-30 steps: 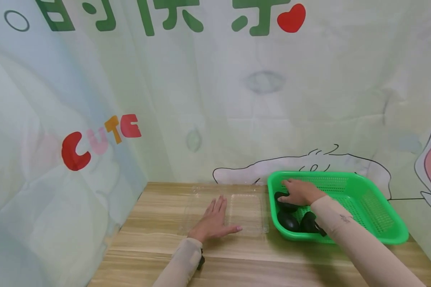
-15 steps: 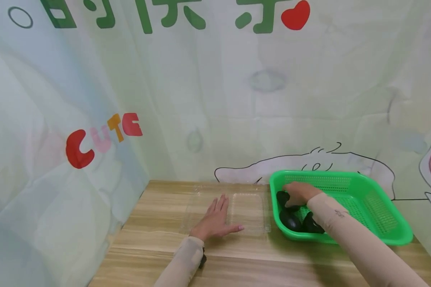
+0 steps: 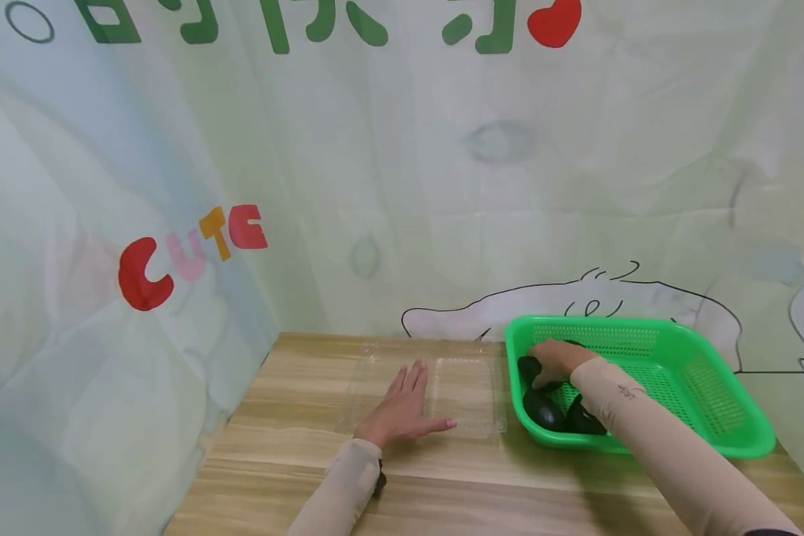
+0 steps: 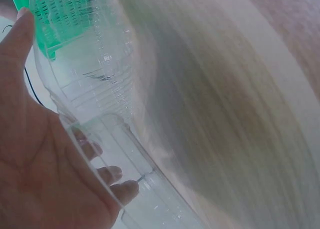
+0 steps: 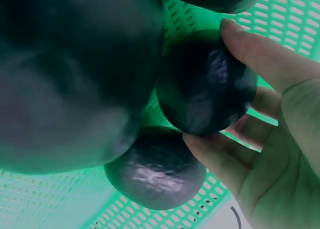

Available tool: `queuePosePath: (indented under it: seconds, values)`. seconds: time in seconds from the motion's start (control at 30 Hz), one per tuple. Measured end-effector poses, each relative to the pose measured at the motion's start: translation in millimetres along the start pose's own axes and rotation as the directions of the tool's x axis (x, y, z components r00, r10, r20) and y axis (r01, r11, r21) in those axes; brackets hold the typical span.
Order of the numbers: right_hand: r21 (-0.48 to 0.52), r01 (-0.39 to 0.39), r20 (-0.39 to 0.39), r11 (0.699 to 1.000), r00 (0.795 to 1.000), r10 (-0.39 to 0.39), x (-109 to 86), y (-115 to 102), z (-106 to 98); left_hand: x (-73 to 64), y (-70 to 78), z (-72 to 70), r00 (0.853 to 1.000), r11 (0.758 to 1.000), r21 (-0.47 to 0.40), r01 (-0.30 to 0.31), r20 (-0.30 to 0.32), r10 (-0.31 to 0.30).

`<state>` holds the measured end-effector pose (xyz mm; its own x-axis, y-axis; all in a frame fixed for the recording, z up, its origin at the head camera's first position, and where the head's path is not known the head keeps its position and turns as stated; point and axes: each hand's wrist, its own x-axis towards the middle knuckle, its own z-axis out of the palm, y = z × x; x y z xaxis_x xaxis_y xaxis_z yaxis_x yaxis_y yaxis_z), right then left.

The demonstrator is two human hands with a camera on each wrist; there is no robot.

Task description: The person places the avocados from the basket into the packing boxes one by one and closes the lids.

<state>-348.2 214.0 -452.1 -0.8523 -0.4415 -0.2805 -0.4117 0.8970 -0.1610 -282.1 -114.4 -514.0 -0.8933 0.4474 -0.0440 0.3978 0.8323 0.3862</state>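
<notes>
We count four dark, rounded fruits (image 5: pixel 207 86) in the right wrist view, one green basket (image 3: pixel 718 398), one clear plastic container (image 3: pixel 465 394) and one counter (image 3: pixel 288 406). We see one left grip (image 3: pixel 400 409), one right grip (image 3: pixel 556 361) and two pale sleeves (image 3: pixel 670 439). On the backdrop (image 3: pixel 388 179), we make out four coloured CUTE letters (image 3: pixel 134 274) and one red heart (image 3: pixel 554 24).

Seen from the person's side, on the table (image 3: pixel 275 447), the basket (image 3: pixel 643 323) lies at the tray's (image 3: pixel 462 394) 3 o'clock, just beside it. The left hand (image 3: pixel 400 411) lies over the tray's 7 o'clock. Inside the basket, the right hand (image 3: pixel 557 360) and one fruit (image 5: pixel 205 86) are at 9 o'clock, other fruits (image 3: pixel 543 412) at 7, 8 and 10.
</notes>
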Motion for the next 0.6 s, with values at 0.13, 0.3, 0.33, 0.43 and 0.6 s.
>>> queuePosePath:
  seconds: [0.13,0.3,0.33,0.43,0.6]
  values:
    - [-0.013,-0.008,0.018,1.0,1.0,0.008,0.6,-2,-1,0.7,0.6,-1.7,1.0,1.0,-0.008,0.003,0.007,-0.003]
    - [0.005,0.011,0.006,1.0,1.0,-0.011,2.5,-1,-1,-0.7,0.5,-3.5,1.0,1.0,-0.015,0.012,0.016,-0.012]
    - [0.01,0.015,0.004,1.0,1.0,-0.015,3.0,2,0,-0.6,0.7,-3.2,1.0,1.0,-0.017,0.013,0.018,-0.013]
    - [0.023,0.032,0.005,0.999,0.999,-0.032,5.0,7,1,-0.5,1.5,-2.6,1.0,1.0,-0.017,0.019,0.023,-0.018]
    - [0.03,0.019,0.039,0.999,0.999,-0.02,7.9,7,0,-1.9,2.3,-3.8,0.999,0.999,-0.032,0.032,0.04,-0.031]
